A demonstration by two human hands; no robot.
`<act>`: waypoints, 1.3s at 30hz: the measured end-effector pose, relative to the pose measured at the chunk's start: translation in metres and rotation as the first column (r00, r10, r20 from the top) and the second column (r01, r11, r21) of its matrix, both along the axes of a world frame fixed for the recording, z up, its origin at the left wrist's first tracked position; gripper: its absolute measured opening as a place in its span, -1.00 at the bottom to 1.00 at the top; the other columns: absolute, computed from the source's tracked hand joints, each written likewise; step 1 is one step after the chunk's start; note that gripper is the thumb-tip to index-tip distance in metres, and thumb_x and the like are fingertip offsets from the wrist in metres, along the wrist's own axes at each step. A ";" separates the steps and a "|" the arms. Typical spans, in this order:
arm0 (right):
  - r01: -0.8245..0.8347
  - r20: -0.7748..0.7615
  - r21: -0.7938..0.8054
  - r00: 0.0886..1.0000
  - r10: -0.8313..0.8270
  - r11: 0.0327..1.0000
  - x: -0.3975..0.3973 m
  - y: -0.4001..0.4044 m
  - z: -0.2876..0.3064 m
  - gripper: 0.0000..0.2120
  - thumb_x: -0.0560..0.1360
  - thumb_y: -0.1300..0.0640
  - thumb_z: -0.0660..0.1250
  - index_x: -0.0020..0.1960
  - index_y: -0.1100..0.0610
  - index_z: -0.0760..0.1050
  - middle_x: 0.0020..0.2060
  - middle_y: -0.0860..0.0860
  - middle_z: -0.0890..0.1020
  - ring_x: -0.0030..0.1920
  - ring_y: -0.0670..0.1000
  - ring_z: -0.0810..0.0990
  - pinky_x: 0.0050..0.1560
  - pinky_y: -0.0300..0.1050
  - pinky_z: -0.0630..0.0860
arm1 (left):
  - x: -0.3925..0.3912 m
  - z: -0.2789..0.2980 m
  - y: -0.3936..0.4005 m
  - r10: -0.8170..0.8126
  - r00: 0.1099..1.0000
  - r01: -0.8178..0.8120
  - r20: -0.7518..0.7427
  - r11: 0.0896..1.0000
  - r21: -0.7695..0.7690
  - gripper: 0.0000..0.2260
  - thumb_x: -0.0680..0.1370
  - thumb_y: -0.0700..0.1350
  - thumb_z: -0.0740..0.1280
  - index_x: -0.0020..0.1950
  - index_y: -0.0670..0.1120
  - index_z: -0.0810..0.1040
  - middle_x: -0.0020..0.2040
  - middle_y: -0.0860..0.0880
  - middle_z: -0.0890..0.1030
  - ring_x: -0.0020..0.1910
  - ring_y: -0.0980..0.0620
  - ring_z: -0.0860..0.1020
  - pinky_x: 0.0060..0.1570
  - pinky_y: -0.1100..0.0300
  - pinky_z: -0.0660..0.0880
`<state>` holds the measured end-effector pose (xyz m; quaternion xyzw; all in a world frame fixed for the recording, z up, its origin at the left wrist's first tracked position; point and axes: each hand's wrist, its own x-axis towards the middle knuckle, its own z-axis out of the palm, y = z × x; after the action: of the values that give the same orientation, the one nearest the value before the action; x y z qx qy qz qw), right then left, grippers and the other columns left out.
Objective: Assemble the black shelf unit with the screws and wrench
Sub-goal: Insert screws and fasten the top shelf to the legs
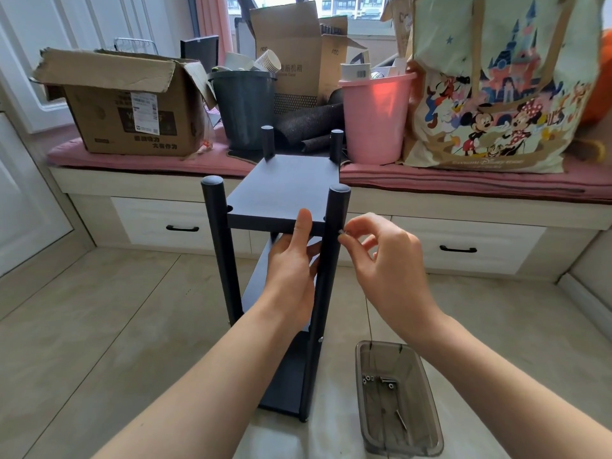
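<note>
While the black shelf unit (284,246) stands on the tiled floor (99,326) in front of a long window seat (463,183), both hands are up by its top board (288,190). The seat has a pink cushion on it, and on the cushion sit a brown cardboard box (132,107), a dark bucket (243,107), a pink bucket (374,120) and a big cartoon bag (496,91). Under the seat are white drawers (178,223) with black handles. The shelf unit has four round black posts and flat black boards, one at the top and more lower down. The left hand (294,260) grips the front edge of the top board, with the thumb lying on top of the board and the fingers curled under it. The right hand (381,256) is just beside the front right post (331,260). Its thumb and first finger pinch a small silver screw (341,232), and the screw touches the side of that post, level with the top board's edge. The other fingers are loosely bent. On the floor, near the right arm, lies a grey see-through tray (427,438). In it are a few more small screws (368,379) and a thin metal wrench (400,419).
</note>
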<state>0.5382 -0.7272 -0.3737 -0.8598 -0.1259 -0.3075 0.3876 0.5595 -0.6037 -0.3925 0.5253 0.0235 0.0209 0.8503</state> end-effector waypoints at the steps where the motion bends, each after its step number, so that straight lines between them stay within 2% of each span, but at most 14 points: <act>1: -0.007 0.005 -0.004 1.000 0.007 1.000 0.001 -0.002 0.000 -0.95 0.54 0.13 0.41 -0.01 0.09 0.60 -0.16 -0.10 0.64 -0.21 -0.11 0.58 -0.14 -0.07 0.56 | 0.001 0.001 0.000 -0.010 1.000 0.010 0.004 1.000 0.013 -0.46 0.46 0.24 0.29 0.27 -0.10 0.58 0.08 0.00 0.72 0.10 0.02 0.67 0.16 0.10 0.52; 5: -0.069 0.011 -0.041 0.998 0.069 0.997 0.005 -0.011 0.002 -0.93 0.55 0.15 0.41 0.01 0.12 0.59 -0.12 -0.08 0.63 -0.16 -0.06 0.58 -0.12 0.02 0.56 | 0.002 0.002 0.000 -0.031 0.999 0.031 0.007 0.999 0.044 -0.48 0.50 0.24 0.27 0.29 -0.08 0.57 0.11 0.01 0.71 0.13 0.01 0.65 0.26 0.06 0.49; 8: -0.057 0.027 -0.120 0.998 0.061 0.991 0.006 -0.013 0.001 -0.94 0.56 0.15 0.39 0.01 0.12 0.57 -0.11 -0.10 0.61 -0.10 0.01 0.56 -0.09 0.12 0.54 | 0.002 0.001 -0.002 -0.020 1.000 0.020 0.008 0.999 0.047 -0.48 0.52 0.24 0.25 0.31 -0.09 0.56 0.12 0.01 0.71 0.14 0.01 0.66 0.18 0.10 0.51; 15: -0.037 0.070 -0.130 0.997 0.046 0.991 0.003 -0.010 0.001 -0.94 0.55 0.14 0.40 0.00 0.11 0.58 -0.13 -0.10 0.61 -0.10 0.02 0.56 -0.09 0.12 0.54 | 0.000 0.002 -0.010 0.047 0.999 -0.045 -0.018 0.997 0.057 -0.53 0.61 0.24 0.18 0.28 -0.07 0.56 0.02 0.03 0.73 0.02 0.07 0.69 -0.08 0.24 0.54; 20: -0.068 0.061 -0.088 0.995 0.073 0.994 0.004 -0.006 0.001 -0.93 0.54 0.16 0.40 0.01 0.13 0.59 -0.13 -0.10 0.62 -0.14 0.01 0.56 -0.08 0.10 0.54 | 0.002 0.004 -0.012 0.091 0.995 -0.088 -0.045 0.995 0.054 -0.52 0.60 0.25 0.20 0.24 -0.11 0.57 -0.03 0.01 0.73 0.01 0.05 0.68 -0.03 0.17 0.55; 23: -0.082 0.061 -0.073 0.994 0.086 0.994 0.004 -0.005 0.001 -0.93 0.54 0.16 0.41 0.01 0.12 0.61 -0.13 -0.10 0.64 -0.16 -0.02 0.57 -0.11 0.01 0.55 | 0.003 0.004 -0.008 0.085 0.996 -0.081 -0.041 0.994 0.077 -0.50 0.59 0.26 0.19 0.27 -0.11 0.56 -0.04 0.03 0.73 0.00 0.08 0.68 -0.08 0.21 0.53; 27: -0.114 -0.020 0.020 0.993 0.114 0.993 0.005 -0.008 0.003 -0.92 0.51 0.09 0.45 -0.02 0.07 0.64 -0.17 -0.15 0.66 -0.18 -0.11 0.58 -0.17 -0.27 0.45 | 0.002 0.002 -0.005 0.069 0.997 -0.066 -0.024 0.993 0.093 -0.52 0.60 0.26 0.19 0.25 -0.10 0.55 -0.12 0.10 0.73 -0.08 0.15 0.68 -0.13 0.26 0.52; 31: -0.163 -0.107 0.174 0.977 0.183 0.971 0.006 -0.009 0.009 -0.93 0.47 0.09 0.49 -0.10 0.08 0.67 -0.24 -0.12 0.69 -0.22 -0.07 0.60 -0.13 -0.19 0.54 | 0.001 0.001 -0.006 0.052 0.998 -0.050 -0.022 0.996 0.079 -0.55 0.62 0.23 0.18 0.25 -0.09 0.54 -0.13 0.08 0.73 -0.13 0.18 0.68 -0.21 0.33 0.53; 33: -0.200 -0.143 0.288 0.958 0.248 0.937 0.006 -0.009 0.012 -0.93 0.44 0.13 0.51 -0.13 0.11 0.68 -0.27 -0.05 0.70 -0.23 -0.02 0.65 -0.08 -0.10 0.60 | 0.000 0.001 -0.005 0.049 0.999 -0.048 -0.020 0.996 0.077 -0.55 0.62 0.23 0.18 0.26 -0.09 0.54 -0.13 0.06 0.73 -0.12 0.17 0.69 -0.18 0.29 0.52; 35: -0.194 -0.144 0.325 0.957 0.251 0.926 0.006 -0.009 0.014 -0.92 0.41 0.13 0.54 -0.16 0.12 0.68 -0.29 -0.03 0.70 -0.25 -0.01 0.66 -0.08 -0.07 0.61 | 0.000 0.001 -0.005 0.055 0.998 -0.053 -0.018 0.996 0.074 -0.57 0.62 0.23 0.19 0.23 -0.09 0.56 -0.14 0.06 0.73 -0.14 0.17 0.69 -0.14 0.25 0.51; 37: -0.145 -0.110 0.251 0.978 0.177 0.957 0.005 -0.008 0.013 -0.91 0.39 0.10 0.56 -0.18 0.09 0.68 -0.31 -0.08 0.69 -0.28 -0.05 0.63 -0.14 -0.11 0.59 | 0.000 0.001 -0.004 0.060 0.998 -0.058 -0.022 0.996 0.069 -0.57 0.61 0.23 0.19 0.22 -0.08 0.56 -0.13 0.06 0.73 -0.15 0.17 0.69 -0.11 0.23 0.50; 39: -0.074 -0.059 0.109 0.995 0.080 0.991 0.004 -0.005 0.012 -0.91 0.40 0.07 0.55 -0.16 0.05 0.67 -0.30 -0.15 0.67 -0.26 -0.08 0.60 -0.16 -0.11 0.55 | 0.001 0.002 -0.004 0.055 0.998 -0.053 -0.028 0.996 0.068 -0.56 0.61 0.24 0.19 0.21 -0.09 0.57 -0.09 0.05 0.74 -0.12 0.16 0.69 -0.11 0.23 0.51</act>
<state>0.5417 -0.7327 -0.3618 -0.8416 -0.1301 -0.2713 0.4484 0.5602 -0.6078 -0.3909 0.5530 0.0497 0.0367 0.8309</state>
